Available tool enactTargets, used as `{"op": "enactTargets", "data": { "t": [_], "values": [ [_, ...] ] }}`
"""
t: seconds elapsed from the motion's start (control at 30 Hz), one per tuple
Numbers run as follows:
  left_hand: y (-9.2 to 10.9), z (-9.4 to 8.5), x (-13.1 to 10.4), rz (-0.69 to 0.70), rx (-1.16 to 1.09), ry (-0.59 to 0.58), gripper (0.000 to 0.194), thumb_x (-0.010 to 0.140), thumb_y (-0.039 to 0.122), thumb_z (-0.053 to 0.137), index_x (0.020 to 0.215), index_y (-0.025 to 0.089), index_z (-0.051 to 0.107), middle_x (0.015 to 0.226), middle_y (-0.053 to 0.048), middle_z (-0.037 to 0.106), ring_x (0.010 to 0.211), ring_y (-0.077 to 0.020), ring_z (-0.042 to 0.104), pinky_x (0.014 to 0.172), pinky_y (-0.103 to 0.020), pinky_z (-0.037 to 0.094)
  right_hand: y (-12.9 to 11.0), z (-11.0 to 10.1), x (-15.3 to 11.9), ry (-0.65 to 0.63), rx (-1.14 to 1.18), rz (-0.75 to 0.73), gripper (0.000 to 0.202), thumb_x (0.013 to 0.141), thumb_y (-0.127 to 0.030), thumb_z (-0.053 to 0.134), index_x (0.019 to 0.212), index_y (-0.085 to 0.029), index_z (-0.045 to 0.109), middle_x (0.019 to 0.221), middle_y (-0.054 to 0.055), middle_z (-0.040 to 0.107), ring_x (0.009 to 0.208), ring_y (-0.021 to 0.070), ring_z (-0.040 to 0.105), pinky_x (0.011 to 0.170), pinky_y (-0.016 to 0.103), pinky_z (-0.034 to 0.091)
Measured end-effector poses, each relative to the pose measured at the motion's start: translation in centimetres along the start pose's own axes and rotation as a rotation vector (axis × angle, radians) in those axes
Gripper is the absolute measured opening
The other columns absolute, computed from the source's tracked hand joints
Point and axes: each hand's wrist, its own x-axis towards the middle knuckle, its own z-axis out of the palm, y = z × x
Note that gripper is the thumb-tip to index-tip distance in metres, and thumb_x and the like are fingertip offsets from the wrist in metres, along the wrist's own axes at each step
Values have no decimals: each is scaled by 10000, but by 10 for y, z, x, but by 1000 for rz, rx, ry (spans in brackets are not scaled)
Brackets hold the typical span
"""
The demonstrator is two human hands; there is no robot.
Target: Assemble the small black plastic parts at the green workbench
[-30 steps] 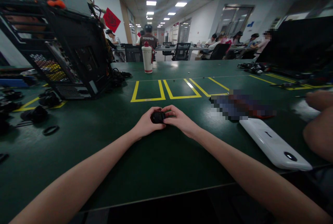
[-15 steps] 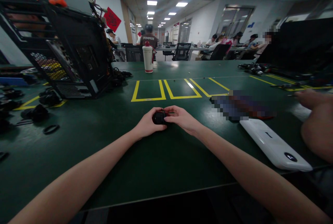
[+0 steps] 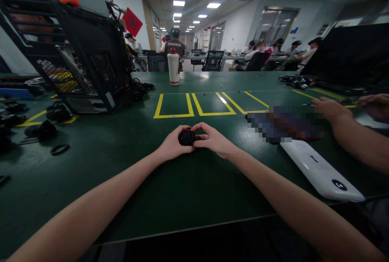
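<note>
Black and rounded, a small object [image 3: 186, 138] sits at the centre of the frame, a little below the middle, held between two bare hands above a dark green tabletop [image 3: 182, 197]. The left hand [image 3: 174, 145] curls around its left side, thumb below and fingers above, while the right hand [image 3: 209, 139] meets its right side with thumb and fingertips drawn close together. Its finer details are too dark to tell. Yellow tape outlines [image 3: 174, 116] mark the green surface just above the hands in the picture, and beyond them, at upper centre, a white bottle [image 3: 174, 69] with a red top stands upright. Upper left of the frame is filled by an open black computer case [image 3: 91, 67], with loose cables [image 3: 141, 87] beside its right side. Toward the left edge, dark parts lie scattered, and a black ring [image 3: 60, 149] rests flat near them. Right of centre lies a blurred, pixelated item [image 3: 264, 126]; a white device [image 3: 322, 168] with a round dark spot lies just below it, slanting toward the lower right. Another person's hands [image 3: 331, 110] reach in from the right edge, and a large black screen [image 3: 352, 55] leans at upper right. Several people sit in the background.
</note>
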Motion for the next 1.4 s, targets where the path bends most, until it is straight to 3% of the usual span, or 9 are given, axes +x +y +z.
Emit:
{"op": "enactTargets", "data": {
  "t": [0.1, 0.3, 0.4, 0.53, 0.67, 0.8, 0.97, 1.23, 1.4],
  "values": [
    [1, 0, 0, 4, 6, -1, 558, 592, 231, 690, 1096, 175, 459, 1072, -60, 530, 990, -221, 526, 871, -373, 420, 1, 0, -1, -7, 11, -14, 376, 623, -85, 640, 944, -223, 500, 1099, 17, 490, 999, 181, 530, 852, 366, 455],
    [5, -1, -2, -5, 22, 2, 568, 597, 236, 687, 1110, 181, 450, 1085, -65, 531, 1001, -230, 527, 882, -396, 419, 6, 3, 1, 57, 59, 3, 191, 732, -274, 592, 891, -219, 501, 932, 12, 571, 897, 162, 572, 813, 375, 466],
    [7, -2, -3, 7, 41, -13, 556, 609, 239, 680, 1113, 179, 452, 1089, -69, 529, 1007, -232, 523, 885, -398, 418, 5, 3, 2, 53, 93, 4, 209, 709, -215, 615, 885, -217, 504, 920, 8, 576, 915, 160, 570, 825, 365, 460],
    [6, -2, -4, 11, 51, -13, 556, 615, 231, 676, 1118, 188, 443, 1096, -66, 526, 1013, -230, 520, 884, -394, 419, 4, 2, 2, 69, 93, -28, 329, 653, -95, 632, 938, -209, 514, 1067, 26, 528, 1072, 177, 491, 904, 372, 415],
    [1, 0, -2, 15, 52, 13, 566, 610, 222, 672, 1123, 184, 437, 1101, -66, 524, 1009, -229, 521, 878, -385, 419, 6, 1, 1, 37, 73, 4, 391, 639, -52, 616, 983, -203, 509, 1083, 41, 514, 1020, 174, 514, 910, 394, 408],
    [0, -1, -2, 22, 53, 26, 567, 602, 216, 676, 1115, 177, 440, 1096, -65, 528, 1012, -228, 518, 888, -382, 411, 9, 2, 1, 34, 13, -14, 395, 634, -74, 632, 981, -213, 503, 1016, 28, 532, 978, 172, 526, 901, 408, 408],
    [5, -2, -4, 23, 89, -4, 558, 620, 235, 669, 1124, 180, 435, 1108, -68, 518, 1013, -226, 517, 885, -381, 414, 6, 1, 0, 44, 17, 13, 237, 724, -235, 604, 941, -212, 514, 1012, 37, 517, 977, 181, 521, 854, 407, 443],
    [5, -1, -5, 47, 102, -17, 544, 627, 248, 667, 1117, 190, 438, 1104, -67, 514, 1006, -229, 515, 865, -379, 424, 5, -5, 0, -42, 66, -23, 351, 642, -78, 645, 937, -212, 510, 1073, 12, 502, 1026, 170, 511, 914, 384, 421],
    [8, -1, -5, 43, 103, -21, 546, 625, 225, 664, 1121, 195, 439, 1110, -68, 511, 1015, -234, 510, 875, -393, 417, 7, -5, -2, -57, 58, -22, 341, 645, -101, 656, 927, -217, 504, 1060, 7, 508, 1013, 175, 522, 899, 398, 438]
  ]
}}
